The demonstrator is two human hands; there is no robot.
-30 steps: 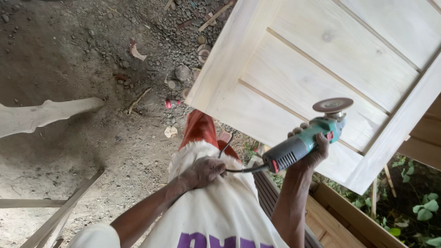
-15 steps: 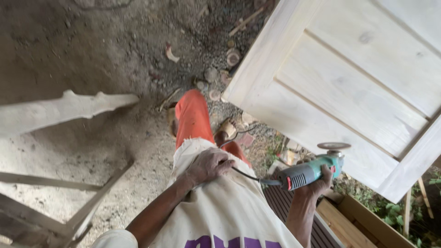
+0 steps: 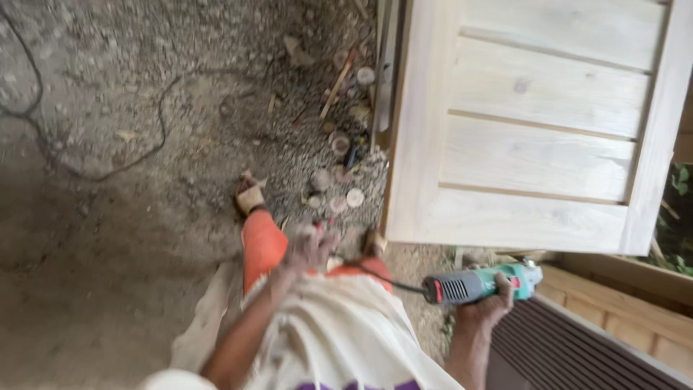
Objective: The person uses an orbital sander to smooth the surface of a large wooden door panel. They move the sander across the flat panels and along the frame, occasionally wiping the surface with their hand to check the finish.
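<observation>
Head view looks straight down on a person in a pale shirt and orange trousers, standing on a dirt floor (image 3: 130, 238). Their right hand (image 3: 487, 307) has its grip closed around the body of a teal angle grinder (image 3: 480, 283), fingers wrapped from below. The grinder's long axis runs nearly level across the picture, tipped slightly up to the right: its head end points right, toward a slatted dark panel (image 3: 570, 347) and a wooden frame (image 3: 621, 289), and its grey and red rear end points left. The tool sits just above the palm, its rear end jutting left past the hand. A thin black cord (image 3: 382, 276) leaves the rear and runs left to the left hand (image 3: 310, 249), which is blurred; it seems curled about the cord by the hip, yet how tightly it closes cannot be told. Just above the grinder stands a pale wooden door (image 3: 534, 152) with horizontal panels, apart from the tool. Small round wood offcuts (image 3: 343, 195) lie scattered beside the door's left edge
</observation>
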